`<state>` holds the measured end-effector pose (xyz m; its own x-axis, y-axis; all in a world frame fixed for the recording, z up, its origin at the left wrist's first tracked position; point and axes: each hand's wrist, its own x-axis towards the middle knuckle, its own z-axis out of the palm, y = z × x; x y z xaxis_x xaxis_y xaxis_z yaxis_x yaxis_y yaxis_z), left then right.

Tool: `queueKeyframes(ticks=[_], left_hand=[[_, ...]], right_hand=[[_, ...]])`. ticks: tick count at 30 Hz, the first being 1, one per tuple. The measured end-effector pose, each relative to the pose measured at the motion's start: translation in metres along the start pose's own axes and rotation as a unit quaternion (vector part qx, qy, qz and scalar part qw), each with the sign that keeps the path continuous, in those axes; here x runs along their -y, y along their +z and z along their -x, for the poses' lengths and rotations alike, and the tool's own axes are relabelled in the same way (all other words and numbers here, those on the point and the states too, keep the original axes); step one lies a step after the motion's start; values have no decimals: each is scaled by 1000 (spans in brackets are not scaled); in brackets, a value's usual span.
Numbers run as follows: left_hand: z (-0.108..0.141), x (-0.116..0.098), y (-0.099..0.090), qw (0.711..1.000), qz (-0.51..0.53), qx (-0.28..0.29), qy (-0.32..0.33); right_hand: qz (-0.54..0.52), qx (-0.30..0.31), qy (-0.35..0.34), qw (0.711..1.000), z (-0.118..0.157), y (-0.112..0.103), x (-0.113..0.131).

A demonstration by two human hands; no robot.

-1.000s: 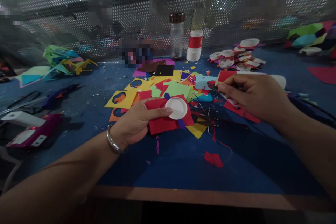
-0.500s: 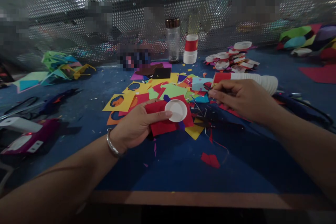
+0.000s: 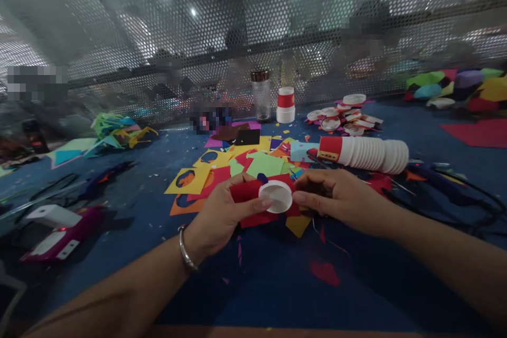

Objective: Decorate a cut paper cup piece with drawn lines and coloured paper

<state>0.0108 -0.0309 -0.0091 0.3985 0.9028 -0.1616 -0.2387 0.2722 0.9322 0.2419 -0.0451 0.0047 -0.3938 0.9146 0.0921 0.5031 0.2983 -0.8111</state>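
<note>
A shallow white round cup piece lies against red paper, and my left hand pinches both, thumb inside the rim. My right hand has its thumb and fingertips at the right edge of the piece and paper, gripping there. Part of a dark blue shape shows behind the white piece. Beneath and beyond the hands spreads a heap of coloured paper, some sheets with round holes. Just past my right hand, a stack of paper cups lies on its side.
A glass bottle and upright cups stand at the back. Cut cup pieces are piled right of them. A magenta power strip lies left; a dark blue tool with a cable lies right.
My right hand has come from beside the lying cup stack to the right edge of the white piece. The dark tool it held now rests by the stack. The view has tilted up.
</note>
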Motion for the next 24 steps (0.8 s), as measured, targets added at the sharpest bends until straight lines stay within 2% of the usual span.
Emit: queueKeyframes(ticks=[8, 15, 24], left_hand=[[-2, 3, 2, 1000, 7, -29, 8], [-6, 9, 2, 1000, 18, -23, 3], [-9, 9, -2, 999, -4, -16, 29]], right_hand=[[15, -4, 12, 1000, -4, 5, 0], [-29, -2, 20, 999, -4, 6, -5], [0, -17, -3, 1000, -4, 8, 0]])
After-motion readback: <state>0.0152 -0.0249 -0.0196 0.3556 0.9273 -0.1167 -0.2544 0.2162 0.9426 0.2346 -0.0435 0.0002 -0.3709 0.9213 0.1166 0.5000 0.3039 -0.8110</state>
